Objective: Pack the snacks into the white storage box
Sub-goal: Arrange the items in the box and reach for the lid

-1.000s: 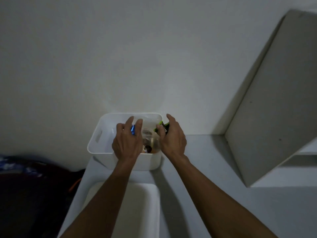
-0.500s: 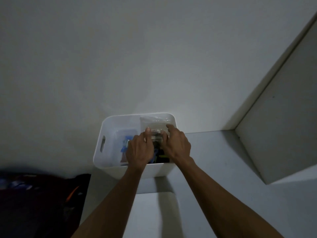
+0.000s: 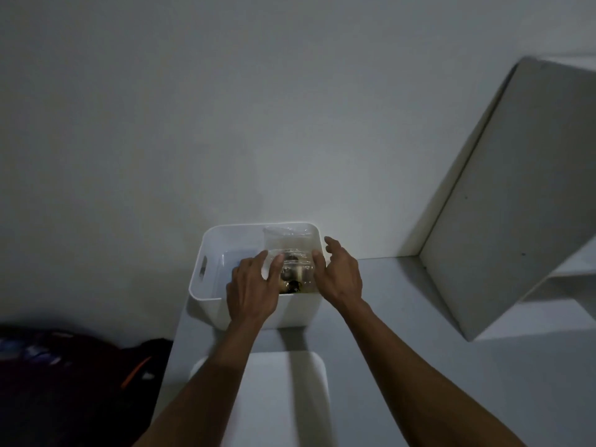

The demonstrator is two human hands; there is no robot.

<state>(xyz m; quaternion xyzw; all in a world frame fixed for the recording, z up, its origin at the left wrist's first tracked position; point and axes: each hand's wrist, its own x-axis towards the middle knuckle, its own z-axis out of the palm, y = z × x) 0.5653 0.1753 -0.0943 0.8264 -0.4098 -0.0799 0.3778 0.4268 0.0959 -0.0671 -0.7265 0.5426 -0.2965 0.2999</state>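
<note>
Head view shows a clear snack bag (image 3: 292, 262) standing in the right half of the white storage box (image 3: 206, 250) at frame centre; left hand (image 3: 253, 287) and right hand (image 3: 338, 272) flank it, fingers loosely spread, touching not gripping (contents dim). Likely settling it; next, withdraw.

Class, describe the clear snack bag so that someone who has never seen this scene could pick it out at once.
Find the white storage box on the grey counter against the wall. Both hands reach into its right half, left hand and right hand. Between them is the clear snack bag, see-through plastic with dark round pieces inside.
</note>
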